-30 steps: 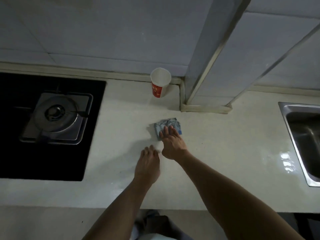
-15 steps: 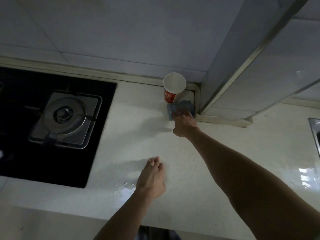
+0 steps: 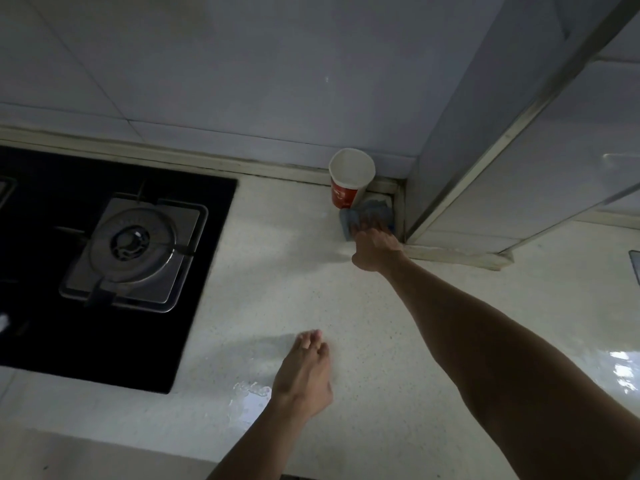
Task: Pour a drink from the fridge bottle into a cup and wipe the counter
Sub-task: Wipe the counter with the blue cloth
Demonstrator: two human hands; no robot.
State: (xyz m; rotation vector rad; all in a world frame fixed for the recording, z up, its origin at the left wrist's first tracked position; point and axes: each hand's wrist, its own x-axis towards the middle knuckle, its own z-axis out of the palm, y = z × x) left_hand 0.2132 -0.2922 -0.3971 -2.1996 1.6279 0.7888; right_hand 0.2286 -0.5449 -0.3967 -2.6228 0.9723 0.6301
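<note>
Crumpled blue-grey wiping cloth: lies flat on the pale speckled worktop, pushed into the back corner where the tiled wall meets a projecting grey tiled column. The cloth's far edge is touching or just short of the base of the red-and-white paper cup; which cannot be told.

Cup: upright, right against the back wall strip. The inside shows only white, and a liquid level cannot be read. No bottle in view.

Progress (judgement): the pouring part appears finished, since the cup stands parked at the back with no bottle in view. The wiping part is in hand and not complete. A wet sheen lies near the front edge just beside the left hand, and more glare from wet surface sits at the far right. Those patches, and the ground under and behind the cup, likely remain.

Right hand: arm reaches well forward, nearly straight. The fingers lie stretched out over the near half of the cloth, pressing it down, not curled round it as far as visible.

Left hand: palm down near the front edge, fingers straight and close together, holding nothing. Whether it rests on the surface or hovers just above cannot be told; it reads as a brace for the reach.

Surroundings: black glass gas hob to the left, well apart from the cloth. A sink corner shows at the right frame edge.
</note>
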